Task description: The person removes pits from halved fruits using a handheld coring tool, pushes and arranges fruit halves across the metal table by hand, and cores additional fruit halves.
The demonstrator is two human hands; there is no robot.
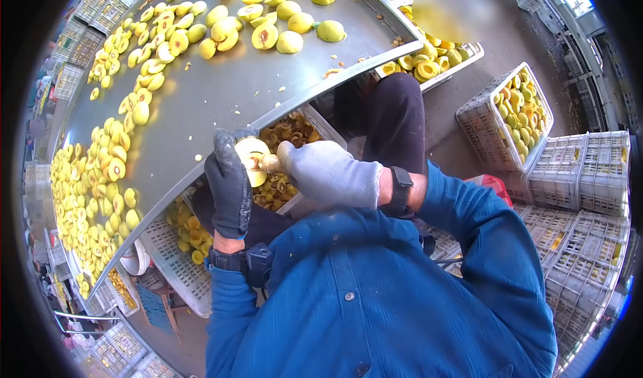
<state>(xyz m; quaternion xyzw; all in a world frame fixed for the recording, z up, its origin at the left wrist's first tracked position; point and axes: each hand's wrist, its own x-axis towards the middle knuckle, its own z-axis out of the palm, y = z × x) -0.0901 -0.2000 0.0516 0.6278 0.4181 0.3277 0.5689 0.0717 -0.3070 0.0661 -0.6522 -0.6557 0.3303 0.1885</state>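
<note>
My left hand [230, 184], in a dark glove, holds a halved yellow fruit [253, 156] over the table's near edge. My right hand [331, 174], in a pale grey glove, is closed round a small tool whose rounded light-brown part [270, 163] meets the cut face of the fruit. The tool's working end is too small to make out. Directly below both hands is a crate of fruit pieces [293, 129]. Many halved fruits [164, 43] lie on the metal table [221, 90] ahead and to the left.
A raised metal rim [321, 87] borders the table. Under its left part stands a white crate [174, 264] with fruit. Beyond my right knee [398, 110] is another filled crate [462, 63]. A tilted full crate [475, 123] and stacked crates [579, 177] stand at the right.
</note>
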